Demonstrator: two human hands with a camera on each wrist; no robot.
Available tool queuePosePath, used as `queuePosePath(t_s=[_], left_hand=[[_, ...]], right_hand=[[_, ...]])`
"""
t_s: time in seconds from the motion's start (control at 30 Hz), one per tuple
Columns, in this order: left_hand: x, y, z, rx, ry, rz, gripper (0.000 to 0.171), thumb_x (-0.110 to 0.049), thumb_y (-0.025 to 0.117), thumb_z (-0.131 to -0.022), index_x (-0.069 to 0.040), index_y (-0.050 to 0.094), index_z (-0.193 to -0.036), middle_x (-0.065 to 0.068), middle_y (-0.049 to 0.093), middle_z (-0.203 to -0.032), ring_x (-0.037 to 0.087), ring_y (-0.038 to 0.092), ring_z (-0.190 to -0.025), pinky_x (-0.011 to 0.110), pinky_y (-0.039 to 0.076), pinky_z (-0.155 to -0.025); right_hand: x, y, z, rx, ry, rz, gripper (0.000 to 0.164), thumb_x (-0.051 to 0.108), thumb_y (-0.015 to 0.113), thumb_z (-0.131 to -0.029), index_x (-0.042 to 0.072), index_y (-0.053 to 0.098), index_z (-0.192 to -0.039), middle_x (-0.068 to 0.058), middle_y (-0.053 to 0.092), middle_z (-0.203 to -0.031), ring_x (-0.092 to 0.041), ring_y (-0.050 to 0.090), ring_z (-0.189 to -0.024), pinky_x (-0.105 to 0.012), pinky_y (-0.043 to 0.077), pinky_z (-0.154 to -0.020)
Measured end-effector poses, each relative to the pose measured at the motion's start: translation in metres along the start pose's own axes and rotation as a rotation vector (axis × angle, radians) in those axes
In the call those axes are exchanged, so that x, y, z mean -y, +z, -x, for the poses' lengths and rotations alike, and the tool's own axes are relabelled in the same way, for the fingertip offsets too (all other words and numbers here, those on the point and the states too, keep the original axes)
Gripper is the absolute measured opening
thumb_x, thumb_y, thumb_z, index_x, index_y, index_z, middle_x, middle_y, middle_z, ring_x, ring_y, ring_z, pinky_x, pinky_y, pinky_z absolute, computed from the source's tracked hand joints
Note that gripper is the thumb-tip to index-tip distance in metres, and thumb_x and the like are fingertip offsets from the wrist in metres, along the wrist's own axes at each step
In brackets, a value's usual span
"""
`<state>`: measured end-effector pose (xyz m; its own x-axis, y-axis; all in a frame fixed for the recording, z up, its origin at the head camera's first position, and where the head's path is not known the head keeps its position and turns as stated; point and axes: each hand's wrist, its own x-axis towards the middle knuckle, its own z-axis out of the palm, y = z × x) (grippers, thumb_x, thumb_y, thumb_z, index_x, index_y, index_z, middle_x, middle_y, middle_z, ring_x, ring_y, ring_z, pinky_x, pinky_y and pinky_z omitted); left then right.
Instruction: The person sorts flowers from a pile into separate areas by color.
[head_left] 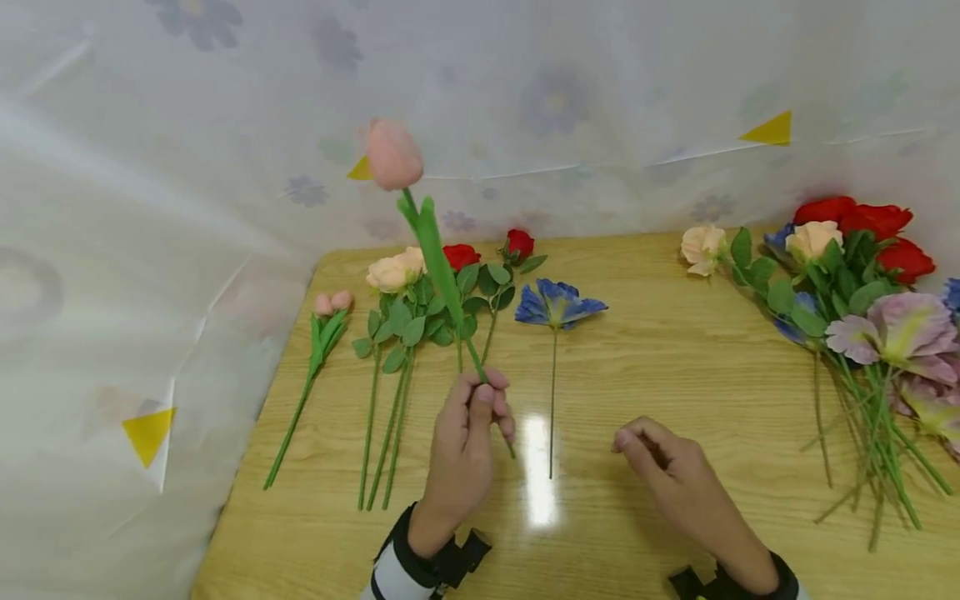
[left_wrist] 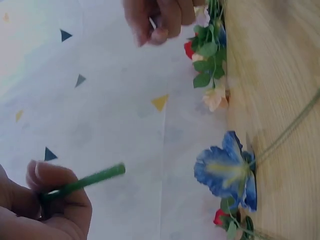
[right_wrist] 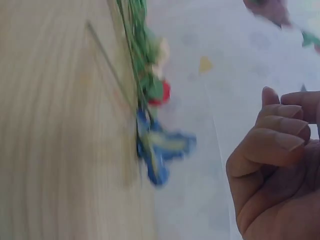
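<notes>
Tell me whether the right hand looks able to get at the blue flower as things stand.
Probably yes: the right hand appears empty, and nothing visible lies between it and the blue flower. The left hand, gripping a pink tulip, is on the blue flower's other side.

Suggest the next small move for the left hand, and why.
Probably lower the left hand leftward, laying its pink tulip beside the two pink tulips at the left of the table: the held one is raised off the wood and matches them.
</notes>
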<state>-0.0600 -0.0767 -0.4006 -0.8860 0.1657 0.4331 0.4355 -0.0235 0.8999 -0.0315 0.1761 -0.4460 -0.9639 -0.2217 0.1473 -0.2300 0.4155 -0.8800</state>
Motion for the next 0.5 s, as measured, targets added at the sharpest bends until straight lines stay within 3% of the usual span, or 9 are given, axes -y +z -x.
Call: queuePosePath(t_s=[0.1, 0.3, 0.4, 0.5], left_hand=[[0.003, -0.018, 0.004, -0.137, -0.036, -0.104, 0.024, -0.005, 0.03, -0.109, 0.004, 0.052, -0.108, 0.017, 0.046, -0.082, 0.023, 0.046, -0.064, 0.026, 0.044, -0.056], [0.01, -0.057, 0.015, -0.356, -0.074, -0.248, 0.026, -0.007, 0.034, -0.109, 0.006, 0.056, -0.104, 0.005, 0.048, -0.081, 0.015, 0.039, -0.062, 0.025, 0.035, -0.054], [0.011, -0.076, 0.022, -0.44, -0.112, -0.291, 0.027, -0.009, 0.035, -0.109, 0.007, 0.057, -0.104, 0.002, 0.049, -0.082, 0.014, 0.038, -0.061, 0.024, 0.034, -0.053], [0.01, -0.096, 0.028, -0.498, -0.209, -0.327, 0.029, -0.015, 0.035, -0.109, 0.003, 0.058, -0.105, 0.003, 0.05, -0.082, 0.014, 0.04, -0.063, 0.025, 0.035, -0.055]], right_hand=[[-0.01, -0.026, 0.005, -0.089, 0.127, 0.096, 0.019, 0.02, 0.047, -0.108, 0.016, 0.065, -0.101, 0.005, 0.045, -0.061, -0.011, 0.037, -0.046, -0.027, 0.037, -0.045], [-0.034, -0.08, 0.023, -0.214, 0.326, 0.253, 0.03, 0.032, 0.045, -0.108, 0.008, 0.064, -0.109, -0.002, 0.052, -0.067, -0.017, 0.042, -0.05, -0.031, 0.034, -0.044], [-0.048, -0.104, 0.033, -0.268, 0.506, 0.375, 0.045, 0.04, 0.04, -0.108, 0.001, 0.062, -0.117, -0.008, 0.06, -0.08, -0.014, 0.047, -0.058, -0.031, 0.037, -0.048], [-0.065, -0.125, 0.041, -0.297, 0.744, 0.44, 0.063, 0.047, 0.031, -0.107, -0.008, 0.051, -0.131, -0.014, 0.059, -0.087, -0.019, 0.05, -0.063, -0.036, 0.04, -0.053]])
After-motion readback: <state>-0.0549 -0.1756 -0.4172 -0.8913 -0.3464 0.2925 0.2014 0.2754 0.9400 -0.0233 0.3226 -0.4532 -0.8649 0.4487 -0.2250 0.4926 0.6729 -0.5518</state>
